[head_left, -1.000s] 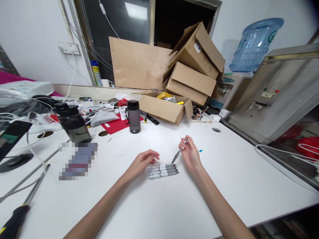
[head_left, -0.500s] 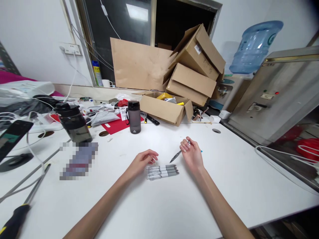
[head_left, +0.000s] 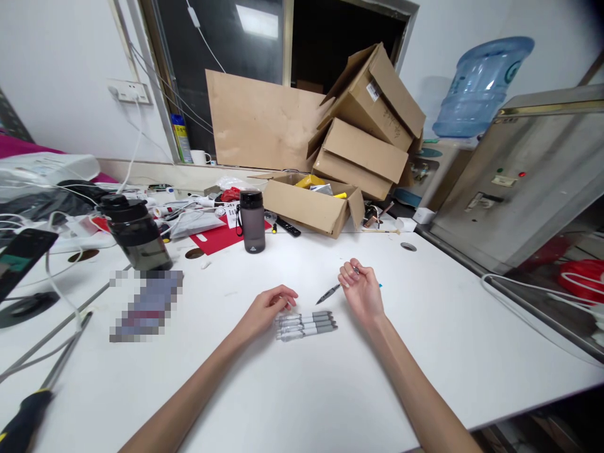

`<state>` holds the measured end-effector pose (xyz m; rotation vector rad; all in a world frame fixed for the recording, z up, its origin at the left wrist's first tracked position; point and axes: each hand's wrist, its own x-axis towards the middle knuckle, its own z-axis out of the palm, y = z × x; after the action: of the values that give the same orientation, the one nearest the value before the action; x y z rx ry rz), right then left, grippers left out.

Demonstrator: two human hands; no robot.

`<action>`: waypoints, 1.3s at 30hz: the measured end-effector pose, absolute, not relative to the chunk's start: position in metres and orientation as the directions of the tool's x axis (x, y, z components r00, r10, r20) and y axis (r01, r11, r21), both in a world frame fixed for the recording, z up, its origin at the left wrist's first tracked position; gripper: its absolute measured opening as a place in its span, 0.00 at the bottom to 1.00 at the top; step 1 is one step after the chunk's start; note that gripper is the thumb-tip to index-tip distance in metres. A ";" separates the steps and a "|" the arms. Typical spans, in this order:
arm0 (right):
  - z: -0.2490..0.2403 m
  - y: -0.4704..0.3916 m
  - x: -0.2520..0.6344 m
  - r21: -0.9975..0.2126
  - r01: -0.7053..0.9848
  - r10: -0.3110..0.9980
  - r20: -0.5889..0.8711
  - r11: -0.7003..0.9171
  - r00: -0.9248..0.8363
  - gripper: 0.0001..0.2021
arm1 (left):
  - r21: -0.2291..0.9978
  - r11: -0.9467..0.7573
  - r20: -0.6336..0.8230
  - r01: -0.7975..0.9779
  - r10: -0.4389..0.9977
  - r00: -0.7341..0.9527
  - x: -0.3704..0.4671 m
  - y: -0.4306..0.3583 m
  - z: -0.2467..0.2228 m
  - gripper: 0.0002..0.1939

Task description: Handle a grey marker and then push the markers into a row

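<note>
The step in hand appears to be the handling of 1 slender, grey-tipped, apparently plastic pen (head_left: pixel 329 293) above a flat white tabletop (head_left: pixel 264 390). The right hand (head_left: pixel 362 294) is holding this pen within curled fingers, its point aiming toward 8 o'clock. The left hand (head_left: pixel 274 306) is resting half open, fingers loosely bent and holding nothing visible; whether it is touching the table row, one cannot tell. Any further move of the held pen seems to be calling for a steady right-hand grip and a tip kept clear of the row.

Appearance: the held pen is showing a dark grey front tapering to its tip, while the fingers are hiding its middle. A side-by-side row of apparently 4 white-and-grey pens with clear ends (head_left: pixel 306 325) is lying on the tabletop, grey parts facing 3 o'clock and clear ends 9 o'clock. From this row's centre, the left hand is lying at 10 o'clock, the right hand at 2 o'clock, and the held tip at 1 o'clock, near but apart.
</note>
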<state>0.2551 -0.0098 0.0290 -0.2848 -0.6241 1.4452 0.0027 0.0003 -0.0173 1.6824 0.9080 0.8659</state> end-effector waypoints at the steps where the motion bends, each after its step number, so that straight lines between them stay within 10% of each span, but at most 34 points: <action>1: 0.029 -0.010 0.255 -0.535 -0.836 0.974 0.225 0.126 0.003 0.08 | 0.956 -0.232 0.127 0.178 0.878 0.461 0.002 0.001 -0.018 0.13; 39: 0.038 -0.016 0.250 -0.569 -0.799 0.969 0.236 0.195 0.068 0.09 | 0.780 -0.380 0.160 0.497 0.889 0.429 -0.003 -0.009 -0.013 0.15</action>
<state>0.2504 -0.0160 0.0378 -0.3239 -0.6435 1.3670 -0.0033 -0.0090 -0.0129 2.0290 1.1648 0.7687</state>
